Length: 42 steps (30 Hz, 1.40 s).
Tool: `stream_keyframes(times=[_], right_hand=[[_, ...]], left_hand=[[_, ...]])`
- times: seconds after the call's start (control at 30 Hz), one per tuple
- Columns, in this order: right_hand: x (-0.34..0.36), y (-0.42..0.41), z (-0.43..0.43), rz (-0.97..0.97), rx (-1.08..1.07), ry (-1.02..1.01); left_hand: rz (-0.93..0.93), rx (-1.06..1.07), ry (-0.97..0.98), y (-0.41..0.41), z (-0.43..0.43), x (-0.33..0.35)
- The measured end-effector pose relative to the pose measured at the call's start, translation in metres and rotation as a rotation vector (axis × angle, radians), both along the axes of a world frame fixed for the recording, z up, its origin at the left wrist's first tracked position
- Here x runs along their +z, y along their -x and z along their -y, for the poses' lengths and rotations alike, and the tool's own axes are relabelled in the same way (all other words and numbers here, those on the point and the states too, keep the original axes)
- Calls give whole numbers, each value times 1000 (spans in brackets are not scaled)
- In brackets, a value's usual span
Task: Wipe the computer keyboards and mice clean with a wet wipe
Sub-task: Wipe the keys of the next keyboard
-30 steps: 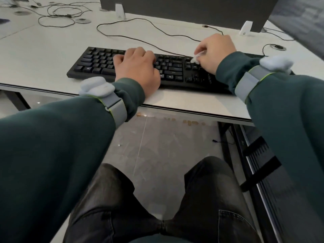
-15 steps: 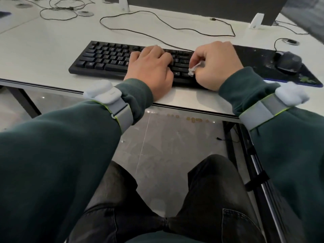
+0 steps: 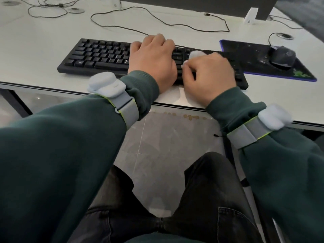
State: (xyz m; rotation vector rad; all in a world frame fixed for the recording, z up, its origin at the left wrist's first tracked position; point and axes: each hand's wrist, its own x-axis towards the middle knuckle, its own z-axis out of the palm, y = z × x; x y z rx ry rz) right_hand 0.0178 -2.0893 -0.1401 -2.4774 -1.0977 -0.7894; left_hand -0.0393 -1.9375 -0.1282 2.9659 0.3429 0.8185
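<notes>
A black keyboard [image 3: 98, 57] lies on the white desk [image 3: 35, 41] near its front edge. My left hand [image 3: 152, 62] rests flat on the keys at the keyboard's middle, fingers pointing away from me. My right hand [image 3: 208, 74] is over the keyboard's right part, fingers curled round a crumpled white wet wipe [image 3: 194, 55] that pokes out past the fingertips onto the keys. A dark mouse [image 3: 282, 57] sits on a black mouse pad [image 3: 249, 57] to the right, apart from both hands.
Black cables [image 3: 157, 20] loop across the desk behind the keyboard. A dark monitor base with white feet [image 3: 249, 15] stands at the back. The mouse pad carries whitish smears. Below the desk edge are the tiled floor [image 3: 163, 137] and my knees.
The view has dropped and shifted, bringing the mouse and pad into sight. My right hand has moved toward me along the keys with the wipe; my left hand stays on the keyboard.
</notes>
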Motion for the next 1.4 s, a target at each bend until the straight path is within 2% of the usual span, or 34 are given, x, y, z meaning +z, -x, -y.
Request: stream_keyframes(times=[0.1,0.23,0.4,0.6,0.67,0.73,0.9,1.1,1.27,1.33,1.4], right_hand=[[-2,-6,9,-2,-83,-17],[-1,2,1,-112,130,-46],[-3,-6,8,-38,-62,-79],[-6,-5,6,-59,42,-59],[-3,-4,9,-41,-69,-133],[-3,-5,8,-39,-134,-118],[-7,-5,3,-67,69,-20],[-1,-1,11,-16,-194,-84],[-1,-3,6,-121,12,-46],[0,0,10,-115,-2,-91],[2,0,12,-92,-107,-125]], left_hand=[[25,51,65,2,-5,-7],[0,5,23,2,-4,-8],[-21,-68,-5,1,-5,-12],[-10,-97,5,1,-2,-13],[-12,-100,4,1,-3,-13],[-13,-100,1,1,-2,-13],[-11,-136,2,1,0,-13],[-57,-170,-23,-3,5,-12],[-59,-93,24,-16,28,-4],[-33,-56,29,-15,30,-6],[-17,-68,11,-13,29,-11]])
